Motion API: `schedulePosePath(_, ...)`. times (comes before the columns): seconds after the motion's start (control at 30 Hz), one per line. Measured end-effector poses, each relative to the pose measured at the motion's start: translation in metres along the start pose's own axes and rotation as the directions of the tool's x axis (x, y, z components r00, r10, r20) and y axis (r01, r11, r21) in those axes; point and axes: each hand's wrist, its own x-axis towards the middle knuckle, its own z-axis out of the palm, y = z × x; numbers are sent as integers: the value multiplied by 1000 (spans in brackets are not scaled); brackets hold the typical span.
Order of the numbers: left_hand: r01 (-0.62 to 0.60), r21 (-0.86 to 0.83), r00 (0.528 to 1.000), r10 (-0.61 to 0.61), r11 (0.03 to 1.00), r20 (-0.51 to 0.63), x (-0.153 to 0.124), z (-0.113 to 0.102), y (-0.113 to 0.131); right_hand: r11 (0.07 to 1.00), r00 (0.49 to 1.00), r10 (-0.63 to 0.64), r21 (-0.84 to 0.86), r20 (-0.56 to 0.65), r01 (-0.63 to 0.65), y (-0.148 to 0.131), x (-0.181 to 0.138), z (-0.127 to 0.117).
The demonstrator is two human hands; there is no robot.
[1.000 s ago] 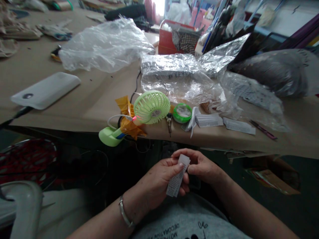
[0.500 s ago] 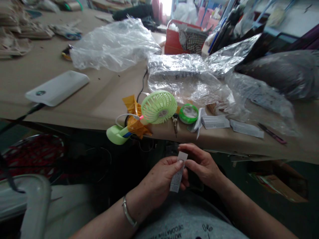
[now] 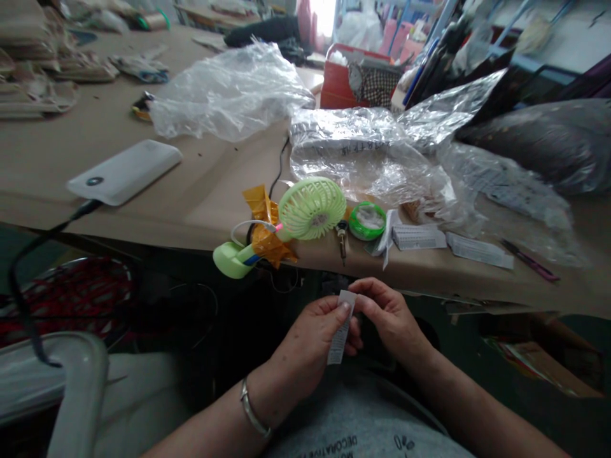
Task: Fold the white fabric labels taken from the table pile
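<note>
Above my lap, just off the table's front edge, my left hand [image 3: 308, 337] is closed on a narrow white printed label [image 3: 337, 346], its thumb pressed flat across the upper part. Small lines of print run along the label, which stands tilted. Whether there is more than one layer cannot be seen. My right hand [image 3: 396, 321] is closed at the label's upper right edge, thumb and forefinger brought together there. More printed labels [image 3: 419, 237] lie in a stack on the table edge, with another white label batch [image 3: 480, 250] to their right.
A green clip fan [image 3: 312, 208] is taped at the table edge. Beside it are a small screwdriver-like tool [image 3: 342, 242] and a green round container [image 3: 367, 221]. Pink-handled tweezers or snips [image 3: 529, 261] lie right. Clear plastic bags [image 3: 233, 92] and a white power bank [image 3: 125, 172] rest farther back.
My right thumb and forefinger have closed in at the label's upper edge. The left hand keeps its hold. The whole view has shifted slightly.
</note>
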Motion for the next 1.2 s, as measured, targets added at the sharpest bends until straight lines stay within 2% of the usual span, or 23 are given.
schedulePosePath(0.13,-61,61,998,62,996,-23,1,0,1,965,993,116,236,11,-116,1,7,10)
schedulePosePath(0.27,-127,149,990,134,981,-43,1,1,5,945,992,121,304,20,-121,0,12,15)
schedulePosePath(0.37,-207,265,969,235,942,-81,4,0,10,965,995,98,248,-25,-89,-3,17,14)
schedulePosePath(0.53,-362,497,883,461,789,-87,16,-6,18,998,988,-21,48,-155,28,-5,28,11)
schedulePosePath(0.7,-414,647,800,595,640,-77,21,-11,24,998,985,-69,-6,-156,69,-5,31,13)
schedulePosePath(0.9,-457,717,747,665,526,-12,24,-13,26,992,978,-124,-51,-170,117,-7,30,15)
schedulePosePath(1.2,-464,730,724,690,501,-13,27,-13,28,981,970,-180,-107,-166,163,-5,33,13)
